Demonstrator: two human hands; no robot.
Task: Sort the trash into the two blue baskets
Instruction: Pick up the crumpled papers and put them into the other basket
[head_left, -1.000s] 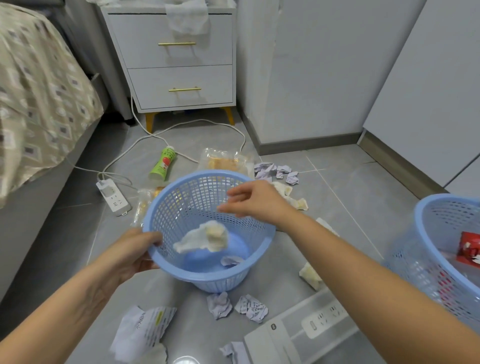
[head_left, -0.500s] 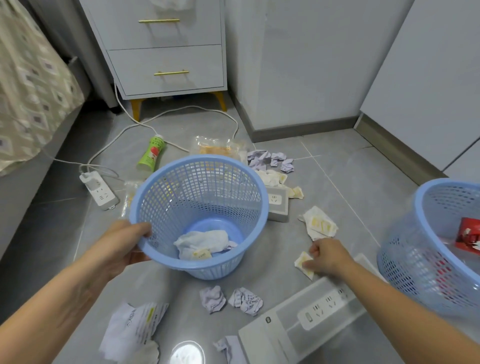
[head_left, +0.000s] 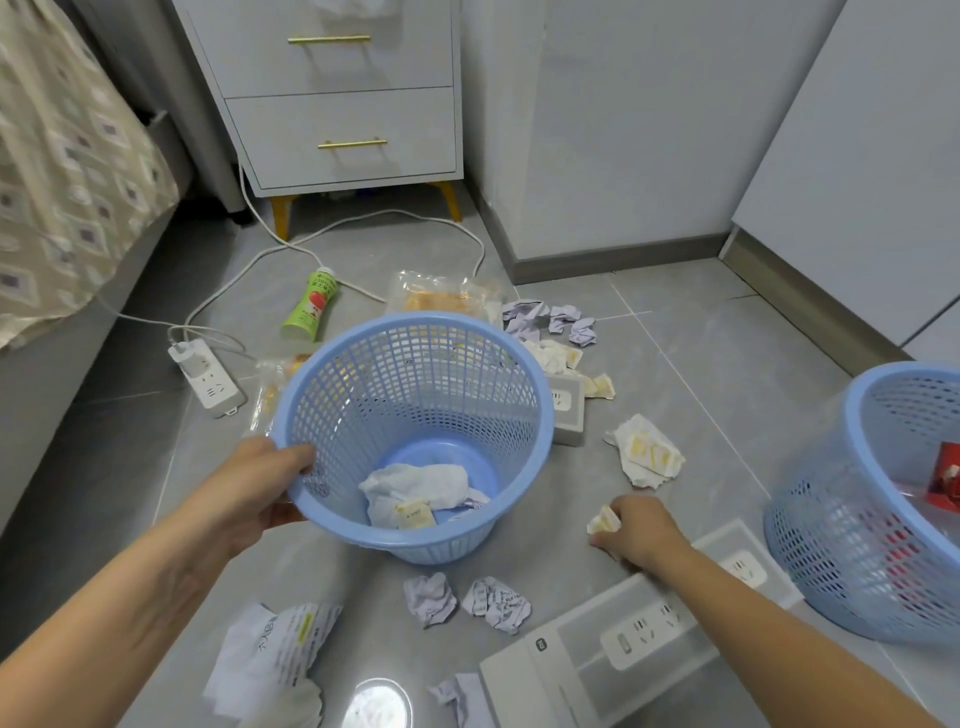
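Left hand (head_left: 249, 488) grip on basket (head_left: 332, 525) rim, grey tiled floor (head_left: 691, 343), littered paper

- Left hand (head_left: 260, 486): reaches in from the lower left, forearm bare. Thumb hooked over the near rim of the round light-blue plastic mesh basket (head_left: 524, 374), fingers curled under the rim outside the wall.
- Right hand (head_left: 641, 530): extends from the lower right, forearm bare, knuckles up, low at the floor. Fingers curled, pinching a small crumpled white-and-yellow paper scrap (head_left: 602, 519) at the fingertips.
- Hands well apart, the basket between them.
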